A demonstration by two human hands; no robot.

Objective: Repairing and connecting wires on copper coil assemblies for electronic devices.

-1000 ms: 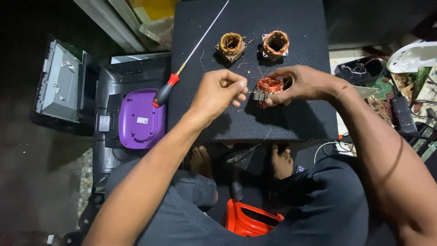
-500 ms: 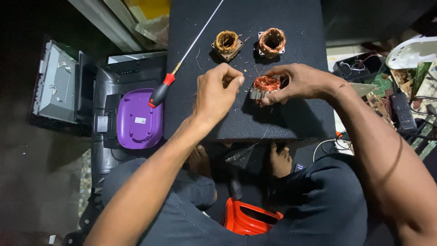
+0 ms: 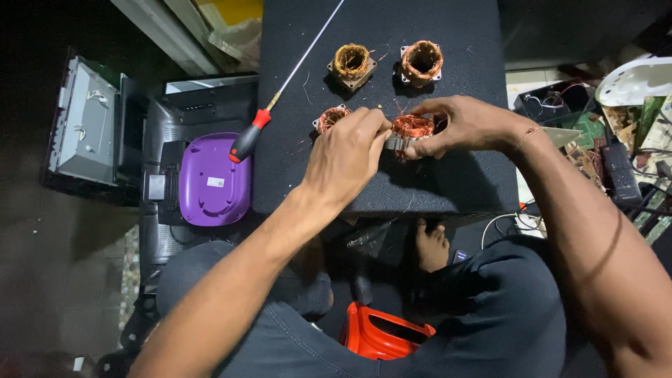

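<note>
I count one black work mat (image 3: 448, 182), square-edged, filling the centre of my view; its near edge sits just above my lap and its left edge runs down past the screwdriver handle. Bare mat lies open along the near right corner and the far middle strip.

One grey metal chassis (image 3: 84, 122) lies well off to the left on the floor. One purple plastic housing (image 3: 213, 178) rests just beside the mat's left edge. One red plastic item (image 3: 385, 336) shows below, near my lap.

One long screwdriver (image 3: 280, 94), red and black handle, lies diagonally across the mat's left part, the handle overhanging the left edge and the shaft running off the far edge.

Copper-wound coils, four counted: two loose ones at the far side, the left loose coil (image 3: 351, 64) and the right loose coil (image 3: 421, 63), near each other but apart; a third coil (image 3: 330, 117) just beside my left hand; and the held coil (image 3: 411, 131) at mid-mat.

My right hand (image 3: 469, 126) is clamped around the held coil from the right, fingers curled over its top. My left hand (image 3: 346, 157) has its fingertips pinched together at the held coil's left side; I cannot tell whether they grip a wire strand.

Clutter crowds the right margin beyond the mat.
</note>
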